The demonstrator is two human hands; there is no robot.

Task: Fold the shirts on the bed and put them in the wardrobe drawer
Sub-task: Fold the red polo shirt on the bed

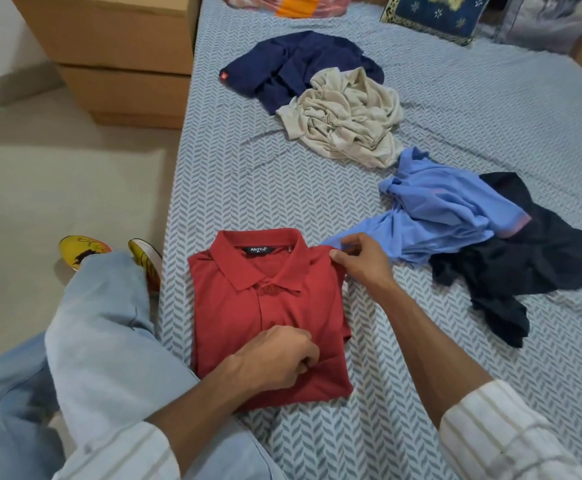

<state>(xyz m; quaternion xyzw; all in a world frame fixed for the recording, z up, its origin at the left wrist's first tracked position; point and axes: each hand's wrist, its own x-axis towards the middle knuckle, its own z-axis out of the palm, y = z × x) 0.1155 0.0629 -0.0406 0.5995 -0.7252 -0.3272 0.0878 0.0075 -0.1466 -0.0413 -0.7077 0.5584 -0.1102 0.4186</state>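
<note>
A red polo shirt (269, 317) lies folded into a rectangle, collar up, near the bed's front edge. My left hand (279, 355) rests on its lower half with fingers curled, pinching the red cloth. My right hand (359, 259) pinches the shirt's upper right shoulder edge, right beside a light blue shirt (438, 206). Crumpled and unfolded farther back lie a beige shirt (345, 116) and a navy shirt (293, 67). A black shirt (525, 258) lies bunched to the right, partly under the light blue one.
The bed (473, 109) has a blue-grey chevron sheet. Pillows (435, 15) sit at its far end. A wooden drawer unit (120, 57) stands on the floor left of the bed. My leg in light jeans (102, 327) and yellow shoes (81, 251) are at the left.
</note>
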